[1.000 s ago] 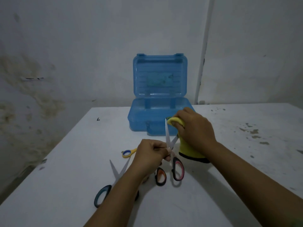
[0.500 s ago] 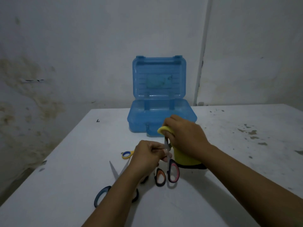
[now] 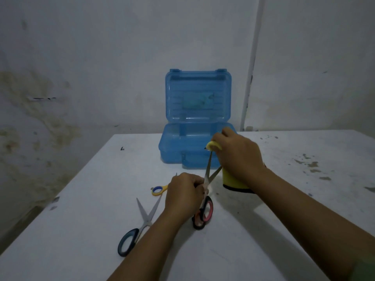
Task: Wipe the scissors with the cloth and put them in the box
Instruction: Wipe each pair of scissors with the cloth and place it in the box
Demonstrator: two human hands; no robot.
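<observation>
Red-handled scissors [image 3: 205,211] blades spread – yellow cloth [image 3: 233,179] over tip – blue box [image 3: 172,153] open.

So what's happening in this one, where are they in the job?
A person is mid-wipe. The left hand grips the red-handled scissors near the pivot, blades open and pointing up, while the right hand pinches the yellow cloth around the tip of one blade. The blue box stands open behind the hands; whether anything lies inside cannot be told. Two more pairs lie on the table: dark-handled scissors and yellow-handled scissors, partly hidden by the left hand.
</observation>
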